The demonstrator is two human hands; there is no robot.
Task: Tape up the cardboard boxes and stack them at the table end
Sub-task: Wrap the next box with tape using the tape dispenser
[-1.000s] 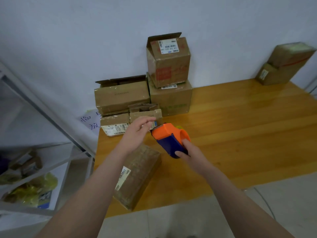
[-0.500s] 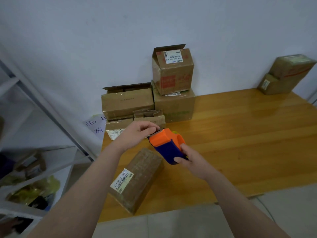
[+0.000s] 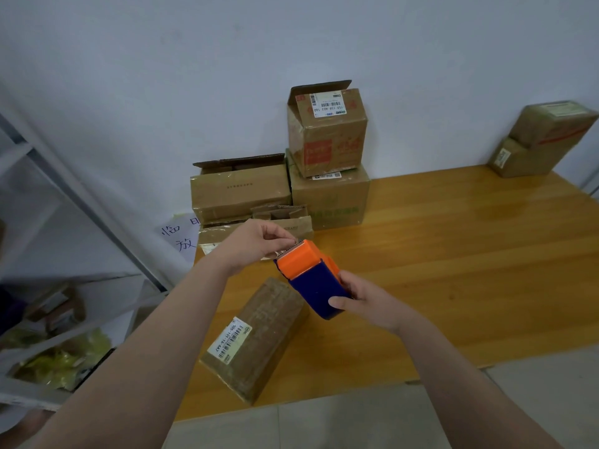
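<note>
- Orange and blue hard plastic: dispenser (image 3: 316, 283), blocky, with rounded orange top and blue handle, held in the air above the far end of the long box.
- Clenched round the blue handle from the right: right hand (image 3: 369, 303), thumb laid on the near face.
- Curled at the serrated front edge of the dispenser: left hand (image 3: 252, 244), thumb and fingertips pinching the pale tape end (image 3: 278, 254).
- Flat on the table near its front left edge, set at an angle: long box (image 3: 259, 338), brown card, rectangular, flaps closed, surface scuffed and dull, apart from both hands.
- On the near top face of the long box: white barcode label (image 3: 230, 340).
- Glossy yellow-orange wood planks: table (image 3: 470, 254).
- Against the wall at the far left of the table: cube box (image 3: 327, 137), rear flap up, red print and white label, seated on a larger box (image 3: 330, 202) with faint green print.
- Just left of those: wide box (image 3: 240, 192), top flap raised, resting on small flat boxes (image 3: 282, 222) with crumpled flaps.
- At the far right table end: end stack (image 3: 544, 140), two boxes wrapped in glossy tape, upper one tilted.
- By the wall left of the table: white paper note (image 3: 181, 234), handwritten characters.
- Further left: grey metal shelf (image 3: 64, 196), yellow-green plastic on a lower level.
</note>
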